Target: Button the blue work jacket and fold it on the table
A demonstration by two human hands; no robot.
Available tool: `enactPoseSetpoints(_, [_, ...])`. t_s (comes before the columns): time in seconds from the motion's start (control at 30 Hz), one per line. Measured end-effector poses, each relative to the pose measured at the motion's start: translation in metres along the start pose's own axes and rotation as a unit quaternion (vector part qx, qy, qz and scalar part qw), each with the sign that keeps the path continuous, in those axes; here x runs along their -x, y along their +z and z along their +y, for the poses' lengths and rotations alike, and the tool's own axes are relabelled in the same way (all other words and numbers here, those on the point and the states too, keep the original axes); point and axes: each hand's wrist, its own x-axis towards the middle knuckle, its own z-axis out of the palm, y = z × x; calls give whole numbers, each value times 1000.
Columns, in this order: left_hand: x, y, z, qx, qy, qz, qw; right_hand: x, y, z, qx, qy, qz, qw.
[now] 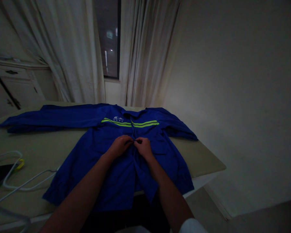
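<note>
- At the far left we see a pale wooden cabinet (7, 87) with dark handles, standing against the wall.
- On the near left a white wire clothes hanger (13, 176) lies flat on the table, with a small yellow clip at its bend. Next to it, at the picture's left edge, is a flat dark thing we cannot make out.
- The beige table top (203, 158) runs from the left edge to about the middle right, and its right corner points to the bare wall.
- A bright blue work jacket with two yellow-green stripes across the chest (126, 161) lies spread flat on the table, front side up. Its long left sleeve stretches far out to the left. Its bottom edge hangs over the near edge of the table.
- Our left hand (121, 145) rests on the jacket's middle, just below the stripes. Its fingers are curled in and pinch the front edge of the jacket.
- Our right hand (143, 147) sits right beside it, fingertips touching the other hand. Its fingers are curled tight too, holding the jacket's other front edge at the same spot.
- Far behind, long cream curtains (140, 55) hang on both sides of a dark window (110, 38).
- On the right is a plain pale wall (244, 81).
</note>
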Motion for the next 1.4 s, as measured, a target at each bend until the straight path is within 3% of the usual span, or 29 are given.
enactPoseSetpoints(0.2, [1,4,-2,-16,27,9,999,1,1,-1,-2,4,10,1000])
enactPoseSetpoints(0.5, [1,5,7,-51,-23,35,998,-1,0,-1,-33,4,-3,999])
enactPoseSetpoints(0.8, [1,5,14,29,-102,75,992,-6,-1,2,-50,-10,0,999])
enactPoseSetpoints(1.07, [-1,4,19,75,-119,91,986,-9,1,11,-97,9,-14,995])
enactPoseSetpoints(1.4, [-2,9,10,124,-128,101,979,-9,-1,13,-109,-1,-39,993])
